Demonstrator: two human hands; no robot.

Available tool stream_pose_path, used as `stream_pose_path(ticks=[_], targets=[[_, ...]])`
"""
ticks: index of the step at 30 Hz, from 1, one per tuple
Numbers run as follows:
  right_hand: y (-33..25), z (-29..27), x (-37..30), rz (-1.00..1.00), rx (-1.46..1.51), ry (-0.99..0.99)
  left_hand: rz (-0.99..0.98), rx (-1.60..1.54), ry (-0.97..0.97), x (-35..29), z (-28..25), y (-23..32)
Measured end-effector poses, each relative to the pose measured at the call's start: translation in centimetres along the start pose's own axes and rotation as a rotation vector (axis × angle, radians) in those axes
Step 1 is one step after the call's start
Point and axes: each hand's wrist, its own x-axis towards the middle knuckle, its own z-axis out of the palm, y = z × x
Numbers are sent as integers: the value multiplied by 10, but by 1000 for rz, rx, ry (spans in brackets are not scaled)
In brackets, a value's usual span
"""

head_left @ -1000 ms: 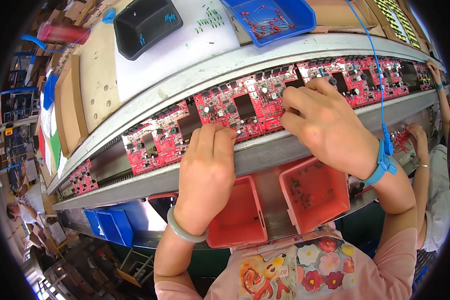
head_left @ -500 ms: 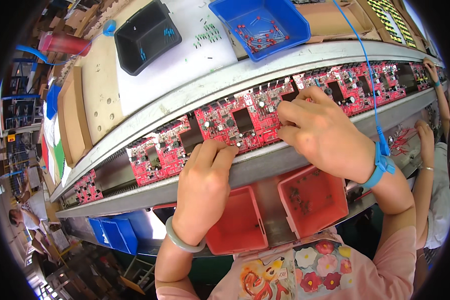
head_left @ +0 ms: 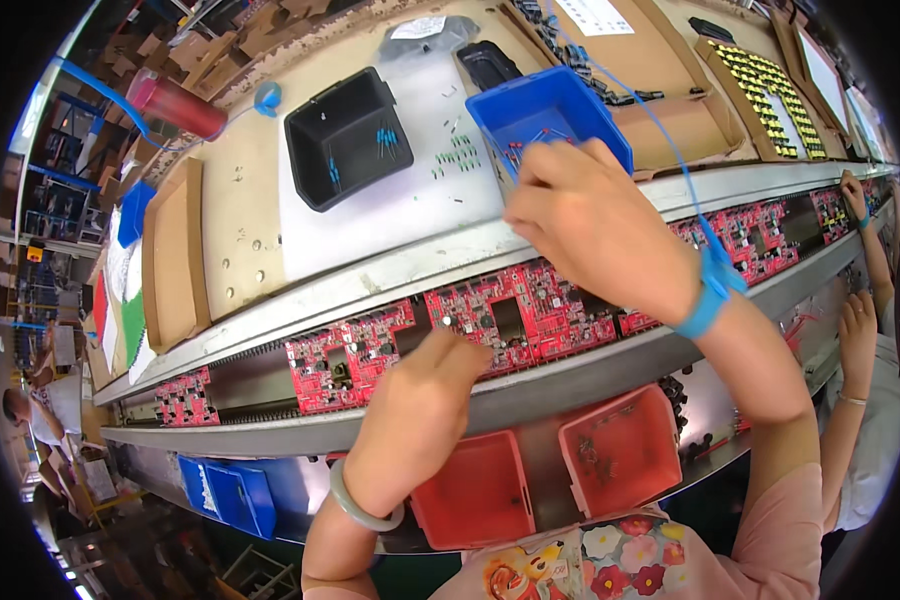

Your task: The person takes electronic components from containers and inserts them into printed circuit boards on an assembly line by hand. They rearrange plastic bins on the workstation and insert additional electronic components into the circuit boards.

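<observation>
Over the near edge of a blue bin [head_left: 495, 108] I hold my right hand [head_left: 605, 235], its fingers curled together. Small red-headed parts with wire leads [head_left: 553, 134] lie in that bin, partly hidden by the hand. Whether the fingertips pinch anything does not show. My left hand [head_left: 418, 405] rests at the near edge of a red circuit board [head_left: 548, 345], thumb and fingers drawn together. What it may be holding is hidden. The board stands in a row of similar boards along a metal rail track [head_left: 260, 318]. A blue strap [head_left: 708, 298] circles my right wrist.
Beyond the track, a black bin [head_left: 315, 125] with blue parts stands beside loose green parts [head_left: 456, 157]. Two red bins [head_left: 475, 500] are on the near side. A blue cord [head_left: 685, 175] runs up from my wrist strap. At right, another person's hand [head_left: 857, 315] is near the track.
My right hand has left the boards and moved away from me to the blue bin. My left hand stays by the board's near edge. The view has shifted, showing more of the table's far side.
</observation>
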Motion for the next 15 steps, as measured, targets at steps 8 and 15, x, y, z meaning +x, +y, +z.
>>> stream_pose_path(ticks=[8,15], targets=[[18,45,60,-7,-307,6,-17,154,341,88,3,-86],[16,51,66,36,-375,1,-15,384,254,111,17,-98]])
